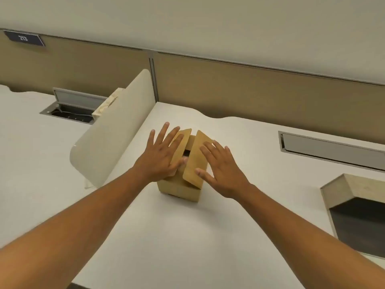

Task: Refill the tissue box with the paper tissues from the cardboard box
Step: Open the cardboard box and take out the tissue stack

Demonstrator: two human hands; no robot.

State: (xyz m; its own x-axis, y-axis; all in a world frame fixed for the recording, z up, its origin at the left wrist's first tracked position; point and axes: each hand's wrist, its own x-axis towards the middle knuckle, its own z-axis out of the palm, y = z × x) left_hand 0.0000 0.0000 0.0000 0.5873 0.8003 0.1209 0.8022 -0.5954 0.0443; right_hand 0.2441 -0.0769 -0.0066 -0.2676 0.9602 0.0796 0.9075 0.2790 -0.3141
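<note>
A small brown cardboard box (179, 189) stands on the white desk (162, 236) in front of me. Its two top flaps are tilted up, with a dark gap between them. My left hand (161, 152) lies flat with fingers spread on the left flap. My right hand (220, 166) lies flat with fingers spread on the right flap. Neither hand grips anything. A pale patterned tissue box (106, 106) is partly hidden behind the cream desk divider at the left. What the cardboard box holds is hidden.
A curved cream divider (112, 132) stands between two desks. An open cable tray (70, 109) sits on the left desk, and a closed cable flap (331, 151) on the right. A beige open-sided box (354, 205) stands at the right edge. Tan partition panels run behind.
</note>
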